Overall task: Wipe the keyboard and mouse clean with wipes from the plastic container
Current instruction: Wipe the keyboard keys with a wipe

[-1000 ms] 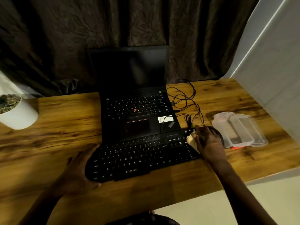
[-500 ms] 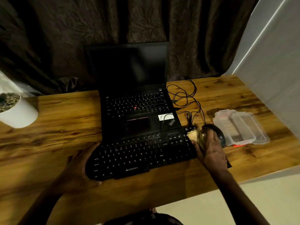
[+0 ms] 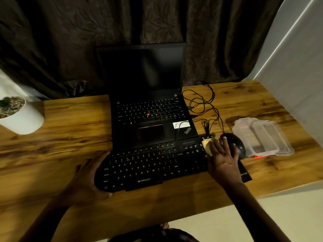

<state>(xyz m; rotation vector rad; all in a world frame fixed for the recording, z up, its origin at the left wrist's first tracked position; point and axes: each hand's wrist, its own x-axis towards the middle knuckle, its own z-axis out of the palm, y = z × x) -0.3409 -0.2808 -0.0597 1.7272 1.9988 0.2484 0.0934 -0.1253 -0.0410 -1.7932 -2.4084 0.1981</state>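
A black keyboard (image 3: 150, 167) lies on the wooden desk (image 3: 70, 140) in front of a laptop. My left hand (image 3: 87, 179) holds its left end, thumb under the front edge. My right hand (image 3: 222, 158) lies flat with spread fingers on a pale wipe (image 3: 208, 145) at the keyboard's far right corner. Its outer fingers reach the black mouse (image 3: 235, 144) just to the right. The clear plastic container (image 3: 262, 137) sits right of the mouse, its lid beside it.
An open black laptop (image 3: 150, 110) stands behind the keyboard, partly overlapped by it. Tangled cables (image 3: 204, 105) lie right of the laptop. A white plant pot (image 3: 19, 116) is at the far left. A dark curtain hangs behind; a white wall rises on the right.
My right hand has slid with the wipe toward the far right corner of the keyboard, nearer the mouse, and its fingers have spread. My left hand stays on the keyboard's left end.
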